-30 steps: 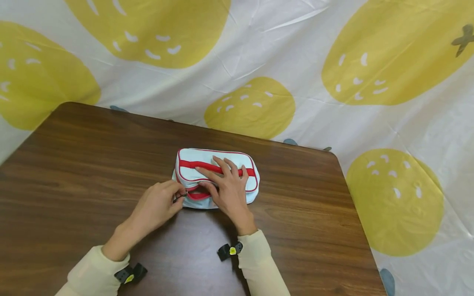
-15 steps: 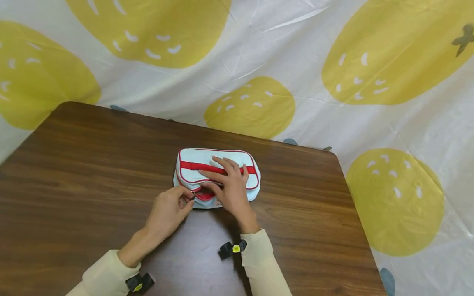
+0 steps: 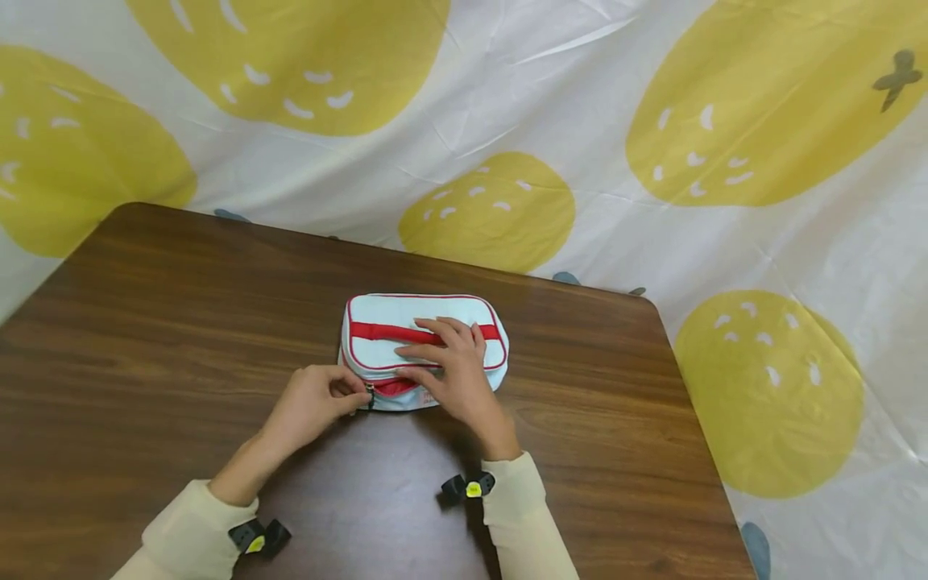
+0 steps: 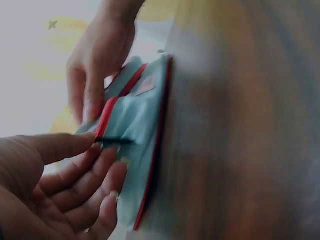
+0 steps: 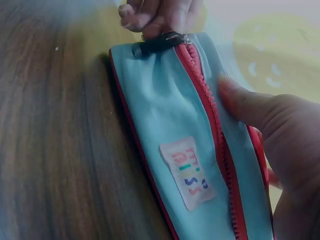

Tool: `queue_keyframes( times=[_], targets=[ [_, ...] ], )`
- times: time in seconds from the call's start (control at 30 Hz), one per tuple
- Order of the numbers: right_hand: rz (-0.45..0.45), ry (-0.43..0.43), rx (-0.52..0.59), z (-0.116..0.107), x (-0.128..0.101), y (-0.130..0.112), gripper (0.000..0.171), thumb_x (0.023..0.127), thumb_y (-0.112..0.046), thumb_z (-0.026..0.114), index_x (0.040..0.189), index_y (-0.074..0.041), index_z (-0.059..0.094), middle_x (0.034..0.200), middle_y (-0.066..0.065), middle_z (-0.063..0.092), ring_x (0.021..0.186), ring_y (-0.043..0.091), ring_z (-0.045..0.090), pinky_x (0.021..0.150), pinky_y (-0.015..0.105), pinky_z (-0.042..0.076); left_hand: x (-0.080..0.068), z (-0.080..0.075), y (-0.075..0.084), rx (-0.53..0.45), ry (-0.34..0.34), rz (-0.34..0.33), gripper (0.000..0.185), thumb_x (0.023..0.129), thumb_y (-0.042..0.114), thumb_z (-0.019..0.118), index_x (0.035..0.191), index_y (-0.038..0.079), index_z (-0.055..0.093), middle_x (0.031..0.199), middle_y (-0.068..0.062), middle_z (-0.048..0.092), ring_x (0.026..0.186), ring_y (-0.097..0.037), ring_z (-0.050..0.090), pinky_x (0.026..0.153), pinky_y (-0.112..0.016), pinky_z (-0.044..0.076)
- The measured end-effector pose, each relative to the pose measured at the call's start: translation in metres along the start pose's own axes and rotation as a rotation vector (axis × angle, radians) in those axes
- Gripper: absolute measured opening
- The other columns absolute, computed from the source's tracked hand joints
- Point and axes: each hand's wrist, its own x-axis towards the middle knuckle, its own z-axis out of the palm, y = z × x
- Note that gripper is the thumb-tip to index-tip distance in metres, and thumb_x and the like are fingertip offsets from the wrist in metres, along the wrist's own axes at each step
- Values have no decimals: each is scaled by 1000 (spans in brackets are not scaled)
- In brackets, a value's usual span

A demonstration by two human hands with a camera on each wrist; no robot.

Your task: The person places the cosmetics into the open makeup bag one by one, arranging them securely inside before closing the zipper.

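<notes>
A pale blue pencil pouch (image 3: 384,310) with red piping, a red handle strap (image 3: 380,332) and a red zipper (image 5: 207,100) lies on the table. The zipper gapes along the front. My left hand (image 3: 312,403) is at the pouch's front left corner, thumb and forefinger pinching at the slider end of the black zipper pull (image 5: 155,46); the rest of the pull lies across the fabric. My right hand (image 3: 457,370) rests on the pouch top, fingers spread over the strap. Its thumb (image 5: 250,102) presses the edge beside the zipper teeth.
The pouch stands on a dark brown wooden table (image 3: 217,322). Behind the table hangs a white cloth (image 3: 602,121) with large yellow fruit prints. Cream sleeves with black wrist cameras (image 3: 467,487) cover both forearms. A small lettered label (image 5: 187,172) is sewn on the pouch front.
My left hand and the zipper slider moved a little right, then back left. The black pull now hangs visible in front of the fingers. My right fingers shifted slightly on the pouch top.
</notes>
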Motion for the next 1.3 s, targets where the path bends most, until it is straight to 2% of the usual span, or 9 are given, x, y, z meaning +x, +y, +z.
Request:
queue_keyframes(
  times=[0.13, 0.3, 0.37, 0.47, 0.63, 0.73, 0.8, 1.0, 1.3],
  targets=[
    [-2, -18, -24, -9, -4, 10, 29, 80, -38, 76, 107, -27, 75, 133, 4, 54, 125, 26, 40, 100, 62, 21, -1, 16, 3, 109, 90, 9, 15, 76, 18, 81, 80, 6, 72, 68, 2, 67, 58, -8, 59, 54, -28, 46],
    [9, -14, -15, -25, -13, 29, 31, 78, -30, 79, 107, -20, 75, 125, 6, 58, 121, 25, 45, 99, 51, 29, 1, 33, 8, 244, 210, 25, 18, 74, 21, 82, 79, 7, 73, 67, 1, 67, 55, -12, 57, 50, -33, 43],
    [-1, -22, 0, -29, -15, 33, 30, 80, -30, 78, 107, -19, 75, 123, 6, 59, 119, 24, 46, 98, 50, 29, 3, 36, 8, 264, 236, 19, 13, 75, 19, 80, 76, 9, 72, 66, 2, 66, 53, -13, 55, 48, -34, 42],
    [4, -27, 23, -32, -17, 34, 29, 83, -32, 75, 109, -20, 74, 124, 6, 59, 121, 25, 46, 98, 52, 28, 6, 35, 7, 253, 225, 26, 8, 77, 15, 77, 74, 10, 71, 64, 2, 64, 53, -13, 54, 49, -33, 42],
    [149, 34, 45, -37, -23, 40, 22, 85, -26, 72, 105, -17, 74, 128, 12, 55, 124, 33, 39, 93, 62, 26, 9, 17, -1, 132, 150, 66, 7, 80, 10, 74, 79, 8, 68, 67, 2, 63, 60, -11, 56, 55, -30, 45],
    [217, 36, 80, -38, -28, 45, 19, 86, -22, 71, 104, -15, 74, 132, 17, 52, 127, 38, 34, 96, 62, 26, 10, 2, -8, 79, 131, 72, 8, 82, 11, 74, 81, 6, 68, 70, 1, 64, 61, -11, 56, 56, -28, 45],
    [222, 19, 101, -39, -30, 47, 19, 87, -23, 71, 103, -14, 75, 133, 17, 51, 128, 37, 33, 99, 59, 26, 10, -7, -13, 81, 133, 68, 9, 83, 12, 73, 83, 5, 68, 70, 1, 63, 61, -12, 55, 55, -26, 45],
    [170, -72, 169, -42, -30, 47, 19, 86, -25, 72, 103, -18, 75, 138, 12, 49, 134, 34, 29, 106, 52, 25, 10, -34, -23, 105, 230, 36, 11, 85, 13, 71, 84, 2, 67, 63, 0, 61, 57, -13, 54, 49, -26, 41],
    [174, -293, 199, -35, -24, 32, 44, 76, -41, 79, 117, -29, 70, 147, 1, 38, 138, 35, 17, 106, 54, 26, 10, -61, -37, 121, 357, 20, 14, 85, 13, 72, 87, 0, 69, 65, -5, 64, 55, -8, 54, 47, -21, 37]
  ],
)
